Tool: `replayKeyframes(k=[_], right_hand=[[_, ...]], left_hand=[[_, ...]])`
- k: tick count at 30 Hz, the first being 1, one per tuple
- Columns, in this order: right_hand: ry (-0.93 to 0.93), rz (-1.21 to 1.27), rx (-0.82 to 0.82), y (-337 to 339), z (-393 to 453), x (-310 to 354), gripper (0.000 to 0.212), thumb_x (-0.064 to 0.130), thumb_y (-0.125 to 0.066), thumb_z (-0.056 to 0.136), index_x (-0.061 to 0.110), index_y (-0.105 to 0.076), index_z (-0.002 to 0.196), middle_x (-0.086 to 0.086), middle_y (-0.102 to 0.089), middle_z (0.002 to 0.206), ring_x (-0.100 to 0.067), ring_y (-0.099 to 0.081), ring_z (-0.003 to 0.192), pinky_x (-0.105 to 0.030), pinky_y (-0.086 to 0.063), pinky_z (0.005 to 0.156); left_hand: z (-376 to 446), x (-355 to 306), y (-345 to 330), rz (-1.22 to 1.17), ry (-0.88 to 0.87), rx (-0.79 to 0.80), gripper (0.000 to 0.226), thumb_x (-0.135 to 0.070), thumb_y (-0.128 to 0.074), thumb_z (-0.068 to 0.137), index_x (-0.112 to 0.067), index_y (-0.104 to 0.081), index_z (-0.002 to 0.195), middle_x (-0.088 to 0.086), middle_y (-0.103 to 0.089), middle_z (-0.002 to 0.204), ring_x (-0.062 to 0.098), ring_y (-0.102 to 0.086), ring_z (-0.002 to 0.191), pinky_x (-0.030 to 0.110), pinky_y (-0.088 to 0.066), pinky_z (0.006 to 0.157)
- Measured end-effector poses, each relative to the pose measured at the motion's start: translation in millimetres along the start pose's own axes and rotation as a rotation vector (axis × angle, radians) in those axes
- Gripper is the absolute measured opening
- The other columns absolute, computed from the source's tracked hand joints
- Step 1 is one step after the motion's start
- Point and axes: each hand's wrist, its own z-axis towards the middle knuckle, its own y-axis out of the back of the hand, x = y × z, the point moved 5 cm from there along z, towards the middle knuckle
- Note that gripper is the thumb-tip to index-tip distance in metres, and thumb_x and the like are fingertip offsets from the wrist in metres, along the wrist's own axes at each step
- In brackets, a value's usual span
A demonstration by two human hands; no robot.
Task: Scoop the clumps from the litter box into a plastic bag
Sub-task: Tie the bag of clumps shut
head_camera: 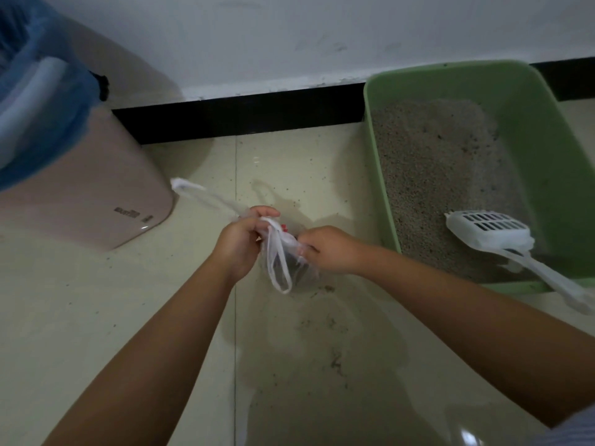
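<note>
Listing what I see from the far left: a beige bin [90, 188] lined with a blue bag [38, 101], standing on the tiled floor [96, 317] against the wall.

Next, my left hand [240, 249], fingers curled round the gathered neck of the plastic bag [283, 262]; one handle loop [199, 196] trails out to the left, the other hangs down in front.

Next, the plastic bag itself, held just above the floor between both hands, with something dark in the bottom, likely clumps, though I cannot tell for sure.

Next, my right hand [328, 249], pinching the bag's right edge, fingers bent and closed on the film.

Loose grit [328, 289] lies scattered on the tiles below the bag.

Furthest right, the green litter box [547, 140], holding grey litter [434, 162], with the white scoop [489, 228] resting in it, handle pointing out over the near rim towards the right.

Judgement: the scoop lies to the right of the bag, nearer my right hand, which would have to release the bag to reach it; the handle's long axis runs toward the lower right.
</note>
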Motion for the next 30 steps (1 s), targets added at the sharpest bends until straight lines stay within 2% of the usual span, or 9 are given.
replayKeyframes(k=[3, 7, 11, 15, 20, 22, 24, 28, 30], right_hand=[[-0.02, -0.01, 0.002, 3, -4, -2, 0.025, 0.012, -0.038, 0.097, 0.013, -0.045, 0.074, 0.0, -0.036, 0.064, -0.016, -0.041, 0.079, -0.026, -0.026, 0.054], [-0.013, -0.004, 0.007, 1, -3, -1, 0.024, 0.015, -0.035, 0.099, 0.011, -0.056, 0.087, -0.002, -0.042, 0.071, -0.014, -0.041, 0.081, -0.024, -0.024, 0.063], [0.004, -0.02, 0.0, 1, 1, 6, 0.039, 0.014, -0.035, 0.099, 0.022, -0.04, 0.061, -0.004, -0.044, 0.07, -0.015, -0.04, 0.082, -0.025, -0.025, 0.063], [-0.004, 0.013, 0.031, -4, -4, -4, 0.034, 0.018, -0.034, 0.099, 0.016, -0.052, 0.071, -0.013, -0.059, 0.088, -0.019, -0.048, 0.082, -0.023, -0.028, 0.064], [-0.001, 0.059, 0.015, -8, -13, -10, 0.065, 0.041, -0.017, 0.076, -0.002, -0.062, 0.097, -0.021, -0.061, 0.098, -0.026, -0.054, 0.088, -0.021, -0.027, 0.069], [0.013, 0.041, 0.039, -11, -13, -15, 0.049, 0.042, -0.026, 0.088, 0.009, -0.06, 0.077, -0.012, -0.059, 0.078, -0.026, -0.052, 0.081, -0.024, -0.025, 0.063], [-0.024, 0.068, 0.076, -11, -15, -19, 0.042, 0.033, -0.039, 0.098, 0.022, -0.04, 0.058, 0.002, -0.041, 0.058, -0.019, -0.044, 0.067, -0.026, -0.025, 0.055], [-0.174, 0.321, -0.183, 8, -14, -29, 0.042, 0.029, -0.038, 0.098, 0.02, -0.044, 0.057, 0.002, -0.046, 0.061, -0.017, -0.047, 0.066, -0.022, -0.033, 0.058], [-0.188, 0.296, -0.305, 18, -9, -28, 0.028, 0.021, -0.042, 0.097, 0.014, -0.054, 0.073, -0.001, -0.052, 0.069, -0.018, -0.049, 0.076, -0.024, -0.035, 0.058]], left_hand=[[-2, -3, -2, 0.202, -0.046, -0.035, 0.029, 0.01, -0.04, 0.089, -0.01, -0.057, 0.078, 0.001, -0.065, 0.066, 0.009, -0.065, 0.059, 0.013, -0.05, 0.056], [-3, -8, 4, 0.695, -0.288, -0.27, 0.018, 0.004, -0.051, 0.088, 0.002, -0.066, 0.098, 0.013, -0.063, 0.096, 0.023, -0.059, 0.088, 0.013, -0.042, 0.069], [1, -5, 3, 0.6, -0.161, -0.375, 0.019, 0.002, -0.045, 0.092, -0.005, -0.063, 0.09, 0.019, -0.065, 0.098, 0.025, -0.059, 0.083, 0.013, -0.048, 0.066], [6, 6, 2, -0.006, 0.101, -0.092, 0.03, 0.004, -0.034, 0.089, -0.007, -0.056, 0.071, 0.003, -0.061, 0.054, 0.013, -0.047, 0.054, 0.014, -0.033, 0.038], [1, 20, -7, -0.24, 0.188, -0.003, 0.031, -0.003, -0.034, 0.093, -0.004, -0.061, 0.078, 0.005, -0.059, 0.058, 0.007, -0.045, 0.039, 0.014, -0.03, 0.037], [2, 23, -14, -0.23, 0.169, 0.063, 0.029, 0.0, -0.036, 0.094, -0.005, -0.062, 0.084, 0.007, -0.066, 0.064, 0.012, -0.055, 0.052, 0.019, -0.037, 0.053], [2, 26, -14, -0.113, 0.105, 0.072, 0.031, 0.003, -0.036, 0.094, -0.008, -0.064, 0.086, 0.001, -0.07, 0.063, 0.015, -0.059, 0.065, 0.022, -0.038, 0.061], [2, 29, -14, 0.176, -0.018, -0.026, 0.028, 0.002, -0.033, 0.098, 0.008, -0.06, 0.102, 0.004, -0.062, 0.082, 0.016, -0.055, 0.072, 0.007, -0.044, 0.051], [5, 31, -9, 0.211, -0.094, -0.109, 0.026, 0.003, -0.041, 0.095, 0.001, -0.062, 0.08, -0.002, -0.063, 0.071, 0.017, -0.057, 0.074, 0.011, -0.047, 0.056]])
